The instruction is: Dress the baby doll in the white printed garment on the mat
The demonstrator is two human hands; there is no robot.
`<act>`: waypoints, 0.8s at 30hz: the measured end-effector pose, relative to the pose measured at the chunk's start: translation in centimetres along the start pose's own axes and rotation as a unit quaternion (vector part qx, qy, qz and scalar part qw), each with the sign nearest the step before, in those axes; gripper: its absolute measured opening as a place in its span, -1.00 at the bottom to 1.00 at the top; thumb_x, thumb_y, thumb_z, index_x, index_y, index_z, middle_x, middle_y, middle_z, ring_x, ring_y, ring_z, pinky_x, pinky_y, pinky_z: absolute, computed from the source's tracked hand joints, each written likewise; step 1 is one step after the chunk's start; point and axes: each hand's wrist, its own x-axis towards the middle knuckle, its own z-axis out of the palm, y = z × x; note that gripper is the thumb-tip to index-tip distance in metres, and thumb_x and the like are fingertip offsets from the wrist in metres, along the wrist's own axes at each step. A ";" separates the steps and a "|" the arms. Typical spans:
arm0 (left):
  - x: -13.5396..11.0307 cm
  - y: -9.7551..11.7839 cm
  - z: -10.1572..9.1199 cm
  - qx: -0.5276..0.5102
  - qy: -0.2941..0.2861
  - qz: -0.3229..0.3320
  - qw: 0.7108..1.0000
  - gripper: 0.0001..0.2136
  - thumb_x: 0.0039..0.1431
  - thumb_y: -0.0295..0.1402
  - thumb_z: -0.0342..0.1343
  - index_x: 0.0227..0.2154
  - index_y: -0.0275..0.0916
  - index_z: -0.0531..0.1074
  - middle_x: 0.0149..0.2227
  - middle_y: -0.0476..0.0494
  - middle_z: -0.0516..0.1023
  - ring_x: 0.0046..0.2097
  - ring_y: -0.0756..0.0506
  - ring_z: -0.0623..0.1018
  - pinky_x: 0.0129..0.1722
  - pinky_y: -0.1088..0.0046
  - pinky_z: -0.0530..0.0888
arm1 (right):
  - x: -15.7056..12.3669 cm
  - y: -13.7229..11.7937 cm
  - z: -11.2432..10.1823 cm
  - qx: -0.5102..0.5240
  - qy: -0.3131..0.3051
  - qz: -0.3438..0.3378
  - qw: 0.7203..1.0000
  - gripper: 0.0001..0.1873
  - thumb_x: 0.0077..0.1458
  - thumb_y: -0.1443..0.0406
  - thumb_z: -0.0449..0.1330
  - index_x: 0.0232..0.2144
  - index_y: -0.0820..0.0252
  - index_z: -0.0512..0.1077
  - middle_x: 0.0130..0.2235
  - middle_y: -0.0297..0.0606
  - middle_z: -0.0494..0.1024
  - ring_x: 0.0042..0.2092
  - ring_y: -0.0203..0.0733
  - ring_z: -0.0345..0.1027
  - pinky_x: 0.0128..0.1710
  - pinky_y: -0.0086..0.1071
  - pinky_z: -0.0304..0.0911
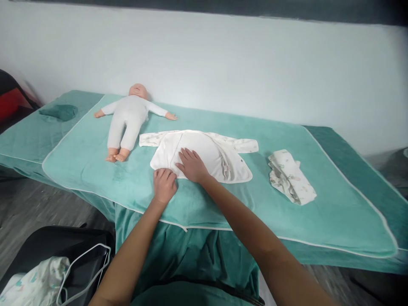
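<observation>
A white baby shirt (pixel 204 146) lies spread on the green padded sheet, its patterned sleeves stretched out to both sides and its front lying open. My right hand (pixel 192 165) rests flat on the middle of the shirt, fingers extended. At the shirt's lower left edge, the fingers of my left hand (pixel 165 185) are curled over the hem and closed on it. Fabric is bunched in folds right of my right hand. Behind and to the left, a baby doll (pixel 130 112) in a white body lies on its back with arms spread.
A folded patterned cloth (pixel 291 176) lies to the right on the green sheet (pixel 338 212). A pale wall (pixel 223 63) rises behind the bed. At lower left, a black chair (pixel 73 242) holds patterned fabric (pixel 41 282) and a white hanger-like frame (pixel 84 255).
</observation>
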 end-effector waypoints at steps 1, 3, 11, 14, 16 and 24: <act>0.0 0.0 0.0 -0.001 -0.007 -0.003 1.000 -0.79 0.15 -0.61 0.05 -0.48 -0.16 0.43 -0.40 -0.14 0.52 -0.22 -0.19 0.42 -0.16 0.19 0.26 | -0.1 -0.2 0.0 0.002 0.000 -0.002 1.000 -0.30 0.44 0.04 -0.12 0.37 0.45 0.23 0.44 0.11 0.17 0.48 0.15 0.00 0.45 0.07 -0.08; 0.0 -0.1 0.0 -0.005 -0.019 -0.013 1.000 -0.78 0.16 -0.60 0.05 -0.48 -0.16 0.44 -0.40 -0.15 0.52 -0.22 -0.20 0.42 -0.17 0.19 0.25 | -0.2 -0.6 0.0 0.006 0.000 -0.004 1.000 -0.32 0.43 0.06 -0.07 0.37 0.44 0.23 0.44 0.12 0.17 0.48 0.14 0.01 0.45 0.08 -0.08; -0.1 -0.1 0.1 -0.010 -0.003 -0.025 1.000 -0.76 0.23 -0.57 0.03 -0.47 -0.16 0.47 -0.42 -0.12 0.53 -0.24 -0.17 0.43 -0.17 0.21 0.25 | -1.3 -3.3 -0.8 0.015 -0.022 -0.019 0.999 -0.33 0.41 0.17 -0.08 0.38 0.58 0.18 0.44 0.24 0.14 0.47 0.18 0.02 0.44 0.03 -0.04; -0.1 -0.2 0.1 -0.015 0.014 -0.021 1.000 -0.75 0.26 -0.55 0.03 -0.49 -0.16 0.45 -0.43 -0.12 0.53 -0.24 -0.16 0.43 -0.15 0.21 0.27 | -1.7 -4.1 -1.1 0.015 -0.037 -0.026 0.999 -0.30 0.35 0.25 -0.01 0.39 0.64 0.12 0.45 0.27 0.08 0.48 0.18 -0.02 0.44 -0.02 -0.03; -0.1 -0.3 0.1 -0.020 0.017 -0.028 0.999 -0.74 0.27 -0.53 0.03 -0.51 -0.16 0.43 -0.43 -0.13 0.52 -0.24 -0.17 0.43 -0.15 0.21 0.27 | -1.9 -4.6 -1.1 0.013 -0.042 -0.029 0.999 -0.29 0.32 0.29 0.00 0.40 0.66 0.10 0.46 0.29 0.05 0.49 0.20 -0.04 0.44 -0.02 -0.03; -0.5 -0.3 0.0 -0.086 0.040 -0.091 0.991 -0.76 0.28 -0.52 -0.01 -0.45 -0.16 0.46 -0.34 -0.15 0.58 -0.19 -0.16 0.48 -0.08 0.19 0.35 | -3.7 -7.3 -1.0 0.032 -0.035 -0.063 0.997 -0.31 0.31 0.30 0.01 0.39 0.62 0.15 0.46 0.27 0.06 0.51 0.23 -0.13 0.43 0.03 0.01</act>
